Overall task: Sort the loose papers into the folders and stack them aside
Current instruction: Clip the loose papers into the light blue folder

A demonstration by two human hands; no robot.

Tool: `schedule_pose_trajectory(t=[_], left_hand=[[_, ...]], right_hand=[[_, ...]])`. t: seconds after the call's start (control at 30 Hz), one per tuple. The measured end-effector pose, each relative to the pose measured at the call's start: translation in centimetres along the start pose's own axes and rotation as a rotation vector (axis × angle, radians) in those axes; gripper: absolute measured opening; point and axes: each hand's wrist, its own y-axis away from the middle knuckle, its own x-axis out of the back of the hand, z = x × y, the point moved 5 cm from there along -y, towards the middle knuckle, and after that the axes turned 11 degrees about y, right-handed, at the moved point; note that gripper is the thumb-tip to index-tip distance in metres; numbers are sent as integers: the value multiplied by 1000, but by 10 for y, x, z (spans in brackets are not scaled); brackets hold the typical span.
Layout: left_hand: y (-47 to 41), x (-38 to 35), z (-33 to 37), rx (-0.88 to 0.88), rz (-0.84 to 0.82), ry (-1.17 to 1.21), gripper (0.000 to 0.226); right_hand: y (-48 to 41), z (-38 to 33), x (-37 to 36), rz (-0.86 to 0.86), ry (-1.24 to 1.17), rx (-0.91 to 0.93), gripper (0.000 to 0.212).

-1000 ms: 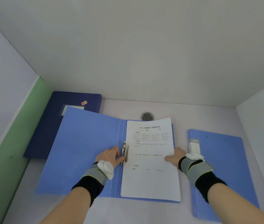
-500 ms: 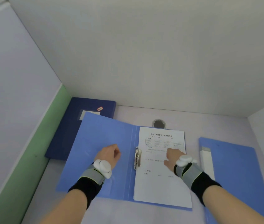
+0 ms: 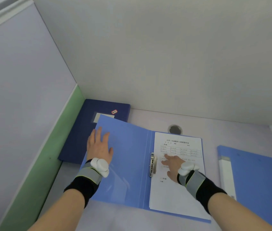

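A light blue folder point(image 3: 128, 164) lies open in front of me. White printed papers point(image 3: 180, 194) rest on its right half, beside the metal clip point(image 3: 152, 165) at the spine. My left hand point(image 3: 98, 145) lies flat, fingers spread, on the left cover near its far left edge. My right hand point(image 3: 173, 165) presses flat on the papers just right of the clip, holding nothing.
A dark blue box file point(image 3: 88, 130) lies at the back left, partly under the open cover. A closed light blue folder point(image 3: 255, 182) lies at the right. A round cable hole point(image 3: 175, 129) sits behind the papers. Partition walls enclose the desk point(image 3: 148, 117) on three sides.
My left hand left the clip, moved left across the open cover and spread flat near its far edge. My right hand slid from the papers' right edge to beside the clip.
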Motion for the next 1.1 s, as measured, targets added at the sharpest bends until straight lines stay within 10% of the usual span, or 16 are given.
schedule_pose_trajectory(t=[0.7,1.1], left_hand=[[-6,91,65,116,198,180,59],[17,70,188,-44,-201,774,43]], right_hand=[[16,0,27,313,-426,-39,52],[66,26,86,479,-1326,59,32]])
